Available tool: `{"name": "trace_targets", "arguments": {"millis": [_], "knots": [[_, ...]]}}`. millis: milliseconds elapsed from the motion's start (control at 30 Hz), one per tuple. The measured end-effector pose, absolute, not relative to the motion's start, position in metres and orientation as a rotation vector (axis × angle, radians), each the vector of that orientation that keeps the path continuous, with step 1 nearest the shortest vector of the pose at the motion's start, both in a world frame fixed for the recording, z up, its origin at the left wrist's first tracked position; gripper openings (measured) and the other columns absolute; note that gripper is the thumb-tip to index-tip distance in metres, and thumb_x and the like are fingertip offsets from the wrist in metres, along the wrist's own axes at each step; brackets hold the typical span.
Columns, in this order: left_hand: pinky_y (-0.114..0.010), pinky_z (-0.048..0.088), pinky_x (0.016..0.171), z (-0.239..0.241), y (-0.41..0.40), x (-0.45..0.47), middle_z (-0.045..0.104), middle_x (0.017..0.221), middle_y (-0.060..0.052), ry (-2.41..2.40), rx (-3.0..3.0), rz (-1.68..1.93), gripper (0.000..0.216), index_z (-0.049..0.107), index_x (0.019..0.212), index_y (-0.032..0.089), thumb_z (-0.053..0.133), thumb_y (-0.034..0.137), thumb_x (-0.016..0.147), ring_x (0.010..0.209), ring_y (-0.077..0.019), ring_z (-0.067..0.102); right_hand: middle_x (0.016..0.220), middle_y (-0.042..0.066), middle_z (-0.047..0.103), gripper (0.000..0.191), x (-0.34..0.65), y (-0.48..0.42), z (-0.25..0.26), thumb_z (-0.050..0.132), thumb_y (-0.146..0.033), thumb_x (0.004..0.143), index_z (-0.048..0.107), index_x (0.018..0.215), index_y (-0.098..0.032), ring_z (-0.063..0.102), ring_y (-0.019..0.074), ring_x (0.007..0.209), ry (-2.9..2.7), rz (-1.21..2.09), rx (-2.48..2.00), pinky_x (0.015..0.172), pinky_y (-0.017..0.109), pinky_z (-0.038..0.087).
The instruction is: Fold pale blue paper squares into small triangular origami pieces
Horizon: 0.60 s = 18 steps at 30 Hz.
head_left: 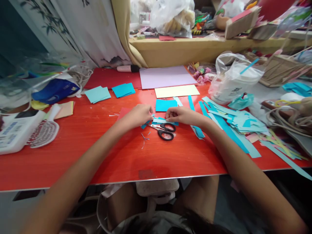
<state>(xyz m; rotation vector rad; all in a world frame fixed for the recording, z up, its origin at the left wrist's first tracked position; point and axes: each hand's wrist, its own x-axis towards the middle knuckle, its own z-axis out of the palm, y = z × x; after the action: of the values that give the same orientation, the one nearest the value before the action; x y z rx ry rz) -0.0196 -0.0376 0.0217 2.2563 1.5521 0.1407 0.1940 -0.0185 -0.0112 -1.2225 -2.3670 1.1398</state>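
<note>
Over the middle of the red table, my left hand [142,114] is closed, its fingertips pinched at the left end of a pale blue paper strip [159,120]. My right hand [177,115] has curled fingers at the strip's other end. Darker blue strips [175,123] lie under and beside it, partly hidden by the hands. Scissors [163,130] with black handles rest just in front of the strips, blades toward my left hand. Behind the hands lies a blue paper rectangle [166,105]. Thin paper slivers [144,137] are scattered left of the scissors.
Pale blue squares [97,94] and darker blue squares [123,90] lie at the back left. Lilac sheets [168,77] and a cream sheet [177,91] lie at the back. Paper offcuts [246,121] and a bagged cup [231,83] crowd the right; a hairbrush [46,132] lies left.
</note>
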Motion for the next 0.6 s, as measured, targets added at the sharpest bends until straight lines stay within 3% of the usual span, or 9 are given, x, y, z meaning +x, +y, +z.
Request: {"name": "trace_targets", "arguments": {"millis": [167,600], "knots": [[-0.028,0.033,0.060,0.014,-0.047,-0.021,0.064,0.085,-0.011,1.689,2.444,-0.046,0.017,0.063,0.081,0.012,0.059,0.028,0.080,0.076,-0.0198,0.056,0.075,0.002,0.055,0.009,0.194,-0.020,-0.008,0.057,-0.027,0.079,0.055,0.079,-0.018,0.047,0.0132,0.066,-2.377,1.113,-1.235,0.060,0.028,0.037],[-0.029,0.030,0.057,0.007,-0.057,-0.014,0.065,0.081,-0.012,1.701,2.491,-0.170,0.019,0.062,0.075,0.013,0.044,0.016,0.081,0.074,-0.0205,0.058,0.073,0.002,0.055,0.013,0.194,-0.019,-0.011,0.057,-0.030,0.079,0.057,0.081,-0.017,0.047,0.0130,0.066,-2.383,1.085,-1.213,0.059,0.026,0.035]]}}
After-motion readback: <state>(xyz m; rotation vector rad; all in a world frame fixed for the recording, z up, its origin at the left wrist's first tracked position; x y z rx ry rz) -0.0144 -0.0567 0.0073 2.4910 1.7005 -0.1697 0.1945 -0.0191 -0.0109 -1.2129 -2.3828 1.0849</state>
